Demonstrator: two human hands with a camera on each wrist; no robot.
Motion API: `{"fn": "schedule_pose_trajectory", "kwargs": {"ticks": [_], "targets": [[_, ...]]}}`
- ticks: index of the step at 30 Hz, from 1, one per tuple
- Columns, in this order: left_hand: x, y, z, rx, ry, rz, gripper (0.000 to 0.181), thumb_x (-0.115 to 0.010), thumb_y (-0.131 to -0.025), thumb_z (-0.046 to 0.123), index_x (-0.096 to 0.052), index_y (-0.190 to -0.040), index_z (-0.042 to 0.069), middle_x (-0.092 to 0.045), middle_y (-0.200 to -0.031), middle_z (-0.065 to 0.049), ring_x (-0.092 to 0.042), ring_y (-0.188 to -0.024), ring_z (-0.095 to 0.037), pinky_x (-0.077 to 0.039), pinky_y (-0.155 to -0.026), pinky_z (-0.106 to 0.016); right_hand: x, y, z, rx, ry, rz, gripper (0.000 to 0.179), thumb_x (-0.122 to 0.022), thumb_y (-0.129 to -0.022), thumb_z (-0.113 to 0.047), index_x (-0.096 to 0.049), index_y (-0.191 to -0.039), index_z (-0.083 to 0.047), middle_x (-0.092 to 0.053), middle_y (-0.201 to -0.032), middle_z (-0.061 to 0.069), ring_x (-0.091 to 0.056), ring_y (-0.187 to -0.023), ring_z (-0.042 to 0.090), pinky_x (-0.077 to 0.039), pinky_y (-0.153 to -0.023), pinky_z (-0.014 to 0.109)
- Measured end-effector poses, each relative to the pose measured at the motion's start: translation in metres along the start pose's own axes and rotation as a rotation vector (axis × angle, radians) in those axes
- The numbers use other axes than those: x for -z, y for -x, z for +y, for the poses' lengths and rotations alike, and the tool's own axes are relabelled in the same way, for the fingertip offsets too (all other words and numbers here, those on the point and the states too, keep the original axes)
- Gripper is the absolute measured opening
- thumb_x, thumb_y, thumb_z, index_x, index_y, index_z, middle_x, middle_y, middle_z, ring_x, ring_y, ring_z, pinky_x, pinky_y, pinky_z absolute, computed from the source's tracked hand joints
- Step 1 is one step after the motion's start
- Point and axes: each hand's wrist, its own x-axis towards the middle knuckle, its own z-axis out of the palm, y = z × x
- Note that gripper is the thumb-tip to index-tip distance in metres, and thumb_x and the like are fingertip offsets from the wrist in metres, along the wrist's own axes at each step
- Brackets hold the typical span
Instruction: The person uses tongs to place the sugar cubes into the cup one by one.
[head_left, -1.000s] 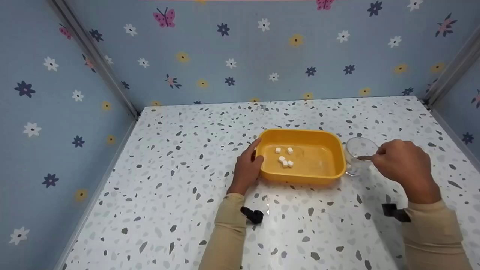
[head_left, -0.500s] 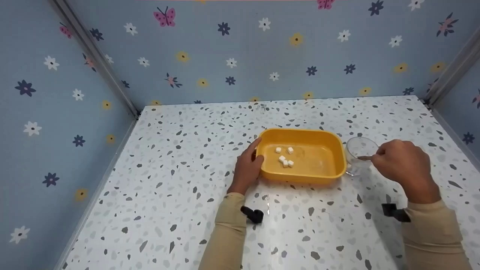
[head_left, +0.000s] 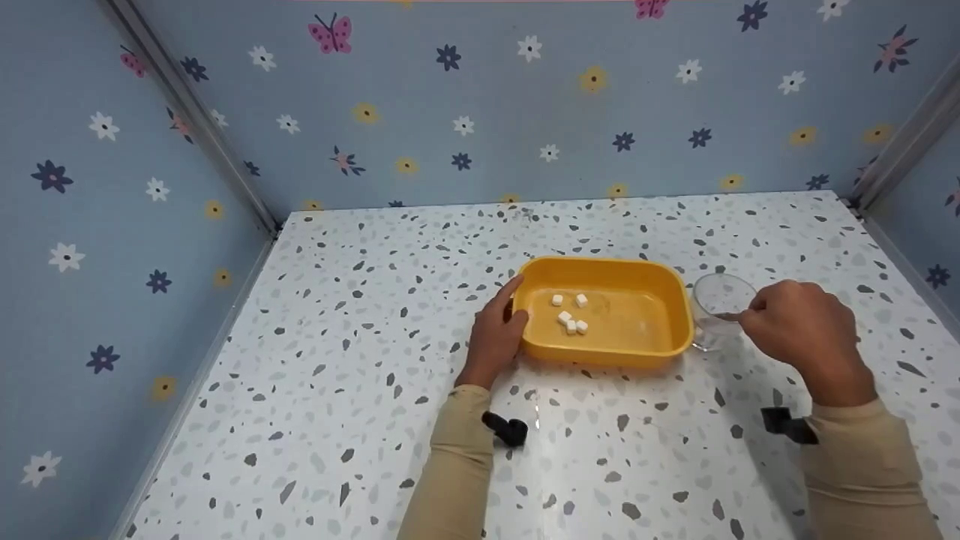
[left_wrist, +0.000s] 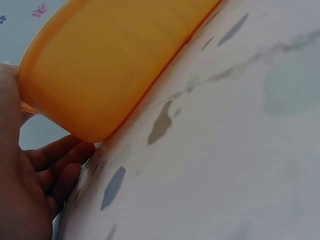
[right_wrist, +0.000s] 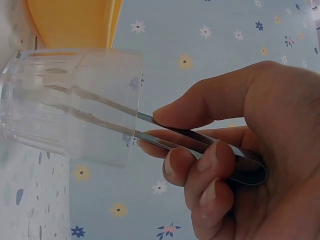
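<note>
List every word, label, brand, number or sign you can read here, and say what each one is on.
None: no readable text shows in any view.
Tub, cup and tongs: no lettering visible.
Cubes: too small to rule out tiny marks.
Wall: only printed flowers, leaves and butterflies.
Table: only a speckled pattern.
Black wrist mounts: too small to read any marking.

Left hand (left_wrist: 22, 192) at the end of a yellow tray (left_wrist: 102, 62), its upper part against the tray's edge. The lower fingers (left_wrist: 66, 181), bent, lie just beside the tray's nearest bottom corner; contact there is unclear. The tray extends away from the hand along a speckled white tabletop (left_wrist: 210, 155), which spreads past the fingertips. Beyond the hand, a blue wall (left_wrist: 15, 37) bears a pink butterfly (left_wrist: 39, 11).
</note>
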Motion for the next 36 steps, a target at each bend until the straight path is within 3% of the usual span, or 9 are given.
{"fn": "schedule_pose_trajectory", "kwargs": {"ticks": [14,20,24,27,36], "targets": [[-0.0002,-0.001,-0.0015,-0.008,-0.017,0.009,0.058,-0.052,-0.096,0.019,-0.045,-0.152,0.032,-0.052,-0.148,0.002,-0.054,-0.122,-0.011,-0.042,-0.105,-0.035,0.0004,-0.0001,-0.0025,0.004,0.01,-0.008,0.02,-0.058,-0.08,-0.013,-0.077,-0.074,-0.007,-0.055,-0.057,-0.001,-0.051,-0.054,0.023,-0.035,-0.042,0.034],[-0.0004,-0.0009,-0.0006,-0.008,-0.019,0.01,0.058,-0.052,-0.096,0.018,-0.045,-0.152,0.032,-0.051,-0.148,0.001,-0.053,-0.123,-0.013,-0.041,-0.106,-0.036,0.0003,-0.0003,-0.0034,0.006,0.009,-0.002,0.021,-0.06,-0.08,-0.013,-0.078,-0.081,-0.001,-0.06,-0.06,0.0,-0.052,-0.055,0.023,-0.037,-0.043,0.034],[-0.0004,-0.0009,-0.0005,0.007,-0.022,0.009,0.058,-0.052,-0.095,0.02,-0.045,-0.152,0.034,-0.051,-0.148,0.003,-0.053,-0.122,-0.011,-0.041,-0.105,-0.035,0.0001,0.0005,-0.0027,0.002,0.011,0.003,0.021,-0.061,-0.082,-0.016,-0.074,-0.069,-0.007,-0.053,-0.055,-0.002,-0.049,-0.053,0.022,-0.034,-0.042,0.033],[-0.0004,-0.0007,-0.0003,0.014,-0.025,0.008,0.058,-0.051,-0.095,0.022,-0.046,-0.151,0.034,-0.051,-0.148,0.004,-0.052,-0.122,-0.011,-0.04,-0.106,-0.035,0.0004,0.0016,-0.0018,0.001,0.013,0.004,0.026,-0.059,-0.082,-0.017,-0.062,-0.056,-0.013,-0.041,-0.051,-0.003,-0.043,-0.05,0.021,-0.028,-0.041,0.032],[-0.0007,-0.0008,-0.0007,0.013,-0.032,0.007,0.059,-0.051,-0.095,0.022,-0.045,-0.152,0.034,-0.051,-0.148,0.005,-0.051,-0.124,-0.009,-0.04,-0.106,-0.032,0.0028,0.0033,-0.0025,-0.006,0.011,0.01,0.022,-0.062,-0.083,-0.019,-0.072,-0.065,-0.01,-0.05,-0.054,-0.003,-0.048,-0.053,0.022,-0.033,-0.042,0.033]]}}
